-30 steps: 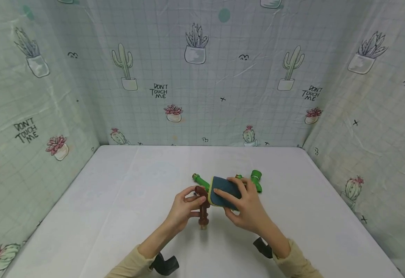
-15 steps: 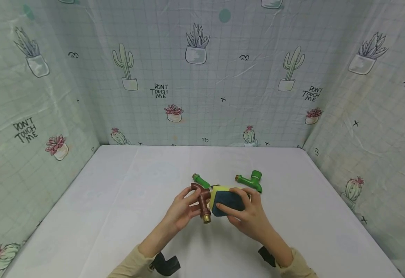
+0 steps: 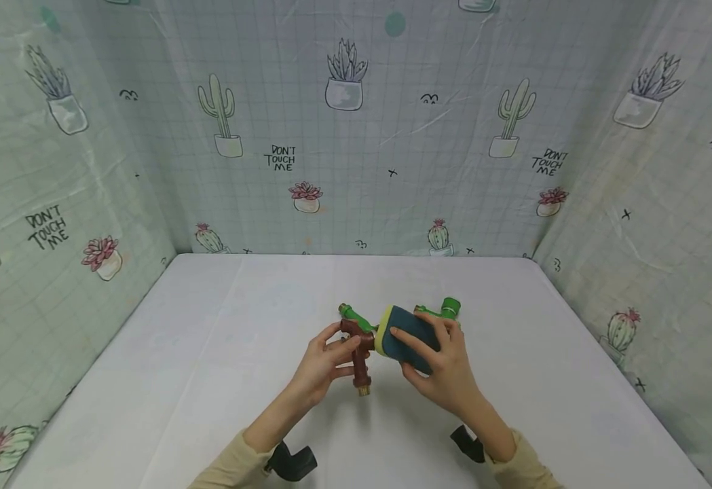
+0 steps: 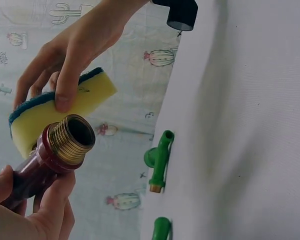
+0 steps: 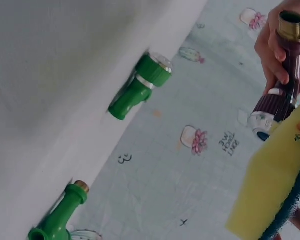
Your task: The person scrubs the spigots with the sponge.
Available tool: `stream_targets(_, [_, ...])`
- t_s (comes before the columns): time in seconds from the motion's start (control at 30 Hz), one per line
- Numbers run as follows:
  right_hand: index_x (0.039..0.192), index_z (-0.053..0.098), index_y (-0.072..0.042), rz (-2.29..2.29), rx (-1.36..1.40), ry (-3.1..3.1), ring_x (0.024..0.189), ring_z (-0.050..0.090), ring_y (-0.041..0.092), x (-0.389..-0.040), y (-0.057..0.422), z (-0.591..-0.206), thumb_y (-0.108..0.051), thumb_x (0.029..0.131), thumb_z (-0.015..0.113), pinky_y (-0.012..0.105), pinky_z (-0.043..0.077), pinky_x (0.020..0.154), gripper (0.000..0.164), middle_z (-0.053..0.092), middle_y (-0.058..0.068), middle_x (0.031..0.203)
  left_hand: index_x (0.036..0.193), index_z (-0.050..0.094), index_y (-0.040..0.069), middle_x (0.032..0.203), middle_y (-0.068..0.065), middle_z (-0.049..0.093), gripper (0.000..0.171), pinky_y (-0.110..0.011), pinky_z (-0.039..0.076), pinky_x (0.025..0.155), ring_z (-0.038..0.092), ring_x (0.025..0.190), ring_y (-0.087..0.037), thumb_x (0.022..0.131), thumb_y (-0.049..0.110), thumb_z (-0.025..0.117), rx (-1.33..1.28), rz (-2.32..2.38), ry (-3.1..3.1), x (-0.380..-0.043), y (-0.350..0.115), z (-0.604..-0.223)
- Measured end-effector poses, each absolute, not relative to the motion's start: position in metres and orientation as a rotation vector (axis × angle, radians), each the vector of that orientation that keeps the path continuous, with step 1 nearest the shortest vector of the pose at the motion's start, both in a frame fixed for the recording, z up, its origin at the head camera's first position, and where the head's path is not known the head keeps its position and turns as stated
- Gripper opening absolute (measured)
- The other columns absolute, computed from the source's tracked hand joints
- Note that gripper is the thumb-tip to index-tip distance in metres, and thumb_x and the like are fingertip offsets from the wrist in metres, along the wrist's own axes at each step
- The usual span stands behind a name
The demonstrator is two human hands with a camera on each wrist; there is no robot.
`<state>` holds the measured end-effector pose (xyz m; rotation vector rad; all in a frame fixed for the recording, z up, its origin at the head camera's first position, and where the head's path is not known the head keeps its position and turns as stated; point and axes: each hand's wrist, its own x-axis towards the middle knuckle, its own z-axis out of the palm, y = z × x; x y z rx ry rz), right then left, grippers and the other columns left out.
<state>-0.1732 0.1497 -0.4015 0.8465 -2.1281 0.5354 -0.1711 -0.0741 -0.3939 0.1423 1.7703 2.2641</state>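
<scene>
In the head view my left hand [image 3: 320,367] holds a reddish-brown tap [image 3: 360,367] above the table, brass threaded end pointing down toward me. My right hand [image 3: 444,363] grips a sponge [image 3: 406,338], yellow with a dark blue scouring side. The sponge's yellow edge is right at the side outlet of the tap. In the left wrist view the open brass thread [image 4: 72,140] faces the camera, with the sponge [image 4: 65,102] behind it. The right wrist view shows the tap's ribbed knob [image 5: 270,107] beside the yellow face. My right fingers partly cover the sponge.
On the white table [image 3: 239,326] behind my hands lie two green taps: a left one [image 3: 356,316] and a right one [image 3: 450,309], both partly hidden. Black devices sit at my left wrist [image 3: 292,463] and right wrist [image 3: 467,445]. Patterned cloth [image 3: 307,122] walls the table's back and sides.
The sponge has turned back and forth at the tap; since half a second ago it has tilted and risen slightly. The tap has shifted slightly right. Both hands keep their hold.
</scene>
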Motion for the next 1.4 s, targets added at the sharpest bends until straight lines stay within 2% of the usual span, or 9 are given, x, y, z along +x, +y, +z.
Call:
stream_targets(0.13, [0.121,0.055,-0.024,0.661,0.794,-2.176,0.101,0.035,0.03,-0.175,0.156,-0.398,-0.045,0.086,0.047,0.047,0.04,0.077,0.041,0.044,0.017,0.126,0.129,0.037,0.006,0.093,0.0,0.066,0.047,-0.04,0.053,0.078,0.065,0.086,-0.015,0.087,0.019,0.056,0.126,2.282,1.742,-0.172,-0.075,-0.391])
stream_targets(0.3, [0.123,0.052,-0.023,0.842,0.817,-2.231,0.11,0.032,0.027,-0.173,0.161,-0.4,-0.021,0.075,0.069,0.051,0.045,0.078,0.051,0.039,0.014,0.131,0.122,0.038,0.005,0.097,-0.004,0.063,0.039,-0.046,0.051,0.081,0.065,0.088,-0.018,0.089,0.017,0.054,0.052,2.334,1.626,-0.175,-0.074,-0.391])
stream_targets(0.43, [0.123,0.051,-0.021,0.918,0.871,-2.222,0.116,0.029,0.027,-0.172,0.159,-0.402,-0.011,0.069,0.071,0.053,0.045,0.079,0.059,0.036,0.014,0.134,0.126,0.038,0.003,0.101,-0.007,0.061,0.041,-0.047,0.05,0.082,0.064,0.09,-0.018,0.09,0.017,0.053,0.049,2.36,1.562,-0.176,-0.073,-0.392])
stream_targets(0.7, [0.123,0.052,-0.022,0.904,0.879,-2.183,0.114,0.03,0.027,-0.173,0.154,-0.4,-0.016,0.072,0.069,0.053,0.044,0.08,0.054,0.038,0.015,0.133,0.133,0.032,-0.003,0.124,-0.027,0.05,0.052,-0.045,0.049,0.083,0.061,0.1,-0.029,0.09,0.015,0.053,0.202,2.194,1.646,-0.174,-0.074,-0.392])
stream_targets(0.93, [0.123,0.052,-0.022,0.883,0.869,-2.172,0.112,0.032,0.027,-0.174,0.154,-0.401,-0.032,0.081,0.062,0.053,0.044,0.079,0.044,0.04,0.018,0.131,0.132,0.035,-0.001,0.107,-0.019,0.061,0.055,-0.04,0.053,0.079,0.066,0.088,-0.022,0.083,0.005,0.06,0.211,2.101,1.804,-0.174,-0.075,-0.393])
stream_targets(1.07, [0.122,0.053,-0.022,0.872,0.878,-2.178,0.112,0.032,0.027,-0.173,0.154,-0.399,-0.041,0.084,0.055,0.052,0.043,0.08,0.043,0.04,0.017,0.131,0.135,0.032,-0.001,0.1,-0.017,0.064,0.061,-0.037,0.054,0.075,0.066,0.081,-0.017,0.082,0.006,0.062,0.176,2.112,1.897,-0.174,-0.072,-0.395])
stream_targets(1.17, [0.122,0.053,-0.022,0.877,0.893,-2.182,0.113,0.031,0.028,-0.171,0.153,-0.397,-0.045,0.085,0.051,0.052,0.042,0.081,0.044,0.039,0.014,0.133,0.137,0.029,0.004,0.096,-0.016,0.064,0.065,-0.037,0.055,0.07,0.067,0.077,-0.017,0.081,0.004,0.062,0.166,2.124,1.952,-0.173,-0.07,-0.395])
stream_targets(1.3, [0.123,0.052,-0.021,0.899,0.912,-2.179,0.114,0.031,0.027,-0.169,0.151,-0.394,-0.041,0.084,0.057,0.052,0.041,0.081,0.044,0.038,0.013,0.134,0.136,0.03,0.009,0.097,-0.024,0.063,0.066,-0.04,0.056,0.065,0.067,0.076,-0.02,0.08,0.002,0.063,0.239,2.112,2.0,-0.172,-0.068,-0.396])
stream_targets(1.4, [0.124,0.051,-0.021,0.915,0.917,-2.176,0.114,0.031,0.025,-0.168,0.149,-0.393,-0.036,0.083,0.06,0.049,0.043,0.08,0.044,0.039,0.015,0.133,0.135,0.033,0.008,0.103,-0.029,0.06,0.064,-0.039,0.056,0.065,0.067,0.078,-0.024,0.079,0.002,0.064,0.314,2.089,2.021,-0.171,-0.067,-0.396])
